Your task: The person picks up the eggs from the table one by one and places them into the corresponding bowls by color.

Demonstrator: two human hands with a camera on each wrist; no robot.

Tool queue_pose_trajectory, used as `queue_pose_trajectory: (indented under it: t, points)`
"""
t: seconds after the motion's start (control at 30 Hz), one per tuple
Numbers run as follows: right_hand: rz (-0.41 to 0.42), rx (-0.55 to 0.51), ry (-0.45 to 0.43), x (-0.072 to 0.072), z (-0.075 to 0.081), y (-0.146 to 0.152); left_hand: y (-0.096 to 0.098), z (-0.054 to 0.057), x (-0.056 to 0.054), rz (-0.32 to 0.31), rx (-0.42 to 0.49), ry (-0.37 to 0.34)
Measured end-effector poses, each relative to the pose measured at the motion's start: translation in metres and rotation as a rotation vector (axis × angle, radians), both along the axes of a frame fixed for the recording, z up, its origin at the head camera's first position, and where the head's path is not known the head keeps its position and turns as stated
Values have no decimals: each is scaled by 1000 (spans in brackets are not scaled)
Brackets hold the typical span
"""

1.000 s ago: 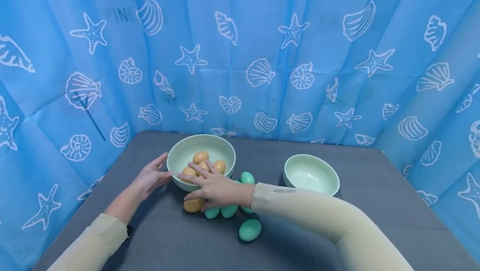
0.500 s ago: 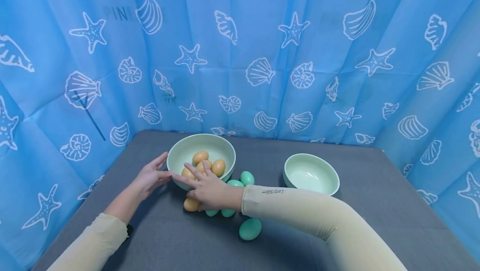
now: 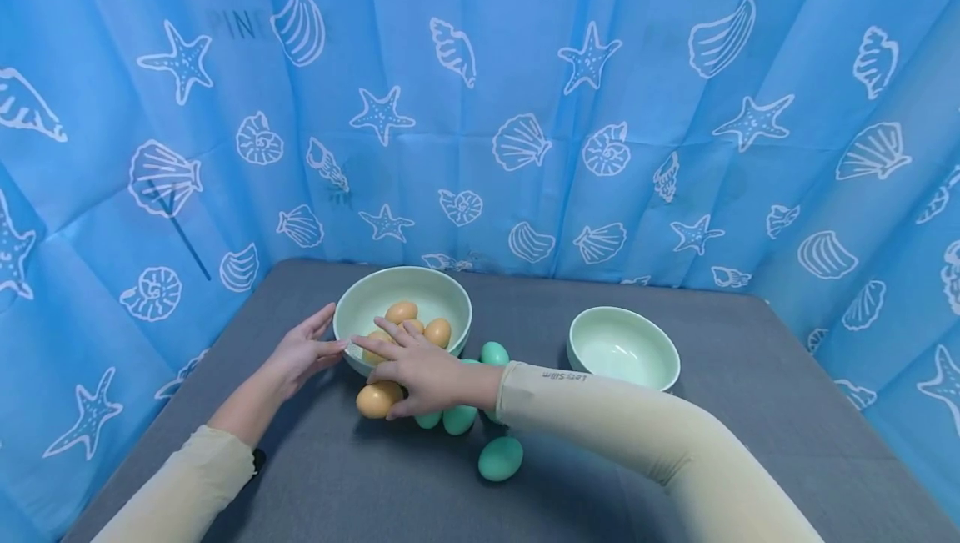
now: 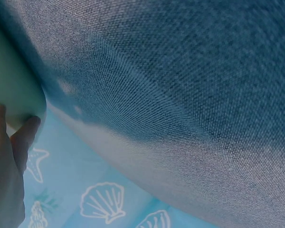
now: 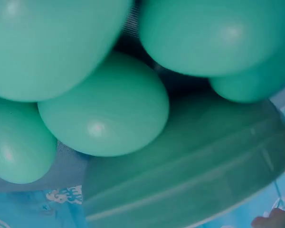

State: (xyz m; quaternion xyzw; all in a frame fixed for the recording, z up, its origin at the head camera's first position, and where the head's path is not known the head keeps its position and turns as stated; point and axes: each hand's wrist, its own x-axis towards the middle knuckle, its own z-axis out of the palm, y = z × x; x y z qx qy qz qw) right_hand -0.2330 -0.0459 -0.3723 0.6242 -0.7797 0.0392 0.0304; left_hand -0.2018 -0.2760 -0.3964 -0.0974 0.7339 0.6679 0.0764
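A large pale green bowl (image 3: 367, 297) at the table's left holds several brown eggs (image 3: 402, 313). My left hand (image 3: 300, 355) touches the bowl's left side with extended fingers; in the left wrist view its fingertips (image 4: 31, 124) meet the bowl's outer wall (image 4: 16, 90). In front of the bowl, my right hand (image 3: 431, 372) holds a brown egg (image 3: 377, 400) between thumb and fingers, while its other fingers spread over the rim. Several green eggs (image 3: 459, 419) lie beside the bowl, partly under this hand. Close up in the right wrist view, green eggs (image 5: 104, 109) sit against the bowl.
A second, smaller pale green bowl (image 3: 622, 347) stands at the right with nothing visible inside. One green egg (image 3: 500, 459) lies apart nearer the front on the grey cloth-covered table (image 3: 360, 493). A blue shell-patterned curtain (image 3: 480, 93) hangs behind.
The brown egg under my right hand has shifted slightly left and toward the bowl, gripped by thumb and fingers. My left hand and both bowls stay in place.
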Motion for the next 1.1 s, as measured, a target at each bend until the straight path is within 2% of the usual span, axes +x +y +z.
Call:
queue_pose_trajectory:
  t: [0.23, 0.3, 0.47, 0.7, 0.8, 0.93, 1.1]
  points:
    - [-53, -122, -337, -7, 16, 3, 0, 1, 1, -2, 17, 4]
    - [-74, -140, -410, -9, 19, 4, 0, 1, 1, 2, 18, 0]
    - [-128, -194, -504, -16, 22, 6, 1, 2, 0, 12, 16, -12]
    - [-178, -315, -715, -27, 21, 10, 1, 2, -1, 17, 16, -23]
    - [-212, -354, -773, -32, 21, 12, 1, 2, -2, 22, 24, -26]
    - [-269, -366, -844, -37, 22, 14, 1, 1, -2, 20, 28, -25]
    - [-289, -370, -919, -43, 23, 16, 1, 1, -2, 19, 39, -20]
